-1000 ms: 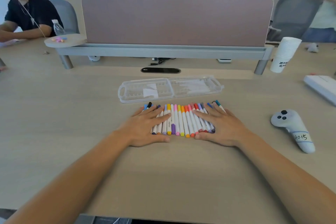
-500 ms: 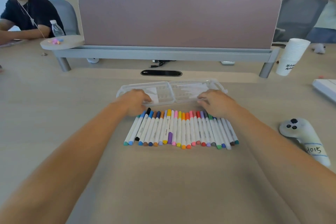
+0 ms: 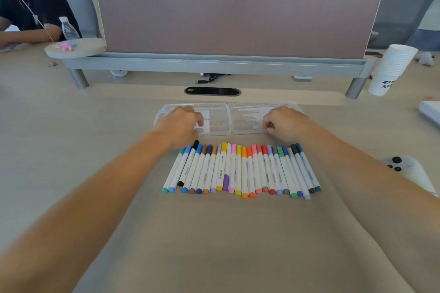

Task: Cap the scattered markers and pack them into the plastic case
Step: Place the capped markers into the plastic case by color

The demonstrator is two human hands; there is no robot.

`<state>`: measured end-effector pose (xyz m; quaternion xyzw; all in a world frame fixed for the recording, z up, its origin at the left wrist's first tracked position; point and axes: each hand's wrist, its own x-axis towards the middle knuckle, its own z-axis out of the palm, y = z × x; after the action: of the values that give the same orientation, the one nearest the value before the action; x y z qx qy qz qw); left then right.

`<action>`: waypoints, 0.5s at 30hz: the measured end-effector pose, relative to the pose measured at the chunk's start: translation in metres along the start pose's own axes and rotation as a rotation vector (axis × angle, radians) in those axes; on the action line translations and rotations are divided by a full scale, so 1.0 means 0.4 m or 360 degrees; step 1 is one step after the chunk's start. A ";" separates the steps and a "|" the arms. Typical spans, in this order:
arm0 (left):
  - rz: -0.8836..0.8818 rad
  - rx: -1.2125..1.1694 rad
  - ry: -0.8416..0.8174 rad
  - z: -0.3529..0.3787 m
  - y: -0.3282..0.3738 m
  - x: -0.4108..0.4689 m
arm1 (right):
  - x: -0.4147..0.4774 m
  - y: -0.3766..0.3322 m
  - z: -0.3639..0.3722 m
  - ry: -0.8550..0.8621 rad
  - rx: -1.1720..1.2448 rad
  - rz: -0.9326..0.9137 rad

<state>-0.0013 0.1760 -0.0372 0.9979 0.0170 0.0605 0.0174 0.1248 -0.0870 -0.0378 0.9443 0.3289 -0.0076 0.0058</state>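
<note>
left hand [image 3: 177, 126], right hand [image 3: 287, 123]: fingers [image 3: 199, 119] grip case [image 3: 220, 123] | markers [image 3: 240, 169] beside | controller [image 3: 407, 170], cups [image 3: 390, 71] right

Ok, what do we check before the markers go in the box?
1. Plastic case open and lying flat: ok.
2. Markers lined up in a row in front of it: ok.
3. Every cap pushed fully on: cannot tell.
4. All pointing the same way: not ok, the purple marker looks flipped.
5. Left hand and right hand on the case: ok; whether the fingers grip it: cannot tell.
</note>
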 end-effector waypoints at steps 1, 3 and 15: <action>0.0055 -0.0160 0.0027 -0.004 0.022 -0.018 | -0.007 -0.007 -0.002 0.0038 -0.0001 0.0001; 0.0166 -0.0403 0.0058 -0.001 0.069 -0.065 | -0.022 -0.043 -0.006 0.0173 0.0109 -0.0021; -0.0020 -0.0045 -0.0115 0.135 0.161 -0.205 | 0.001 -0.261 0.015 -0.0197 0.0573 0.0202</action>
<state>-0.0742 0.1071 -0.0984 0.9989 0.0218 0.0245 0.0324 0.0603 -0.0051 -0.0444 0.9467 0.2610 -0.1239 -0.1425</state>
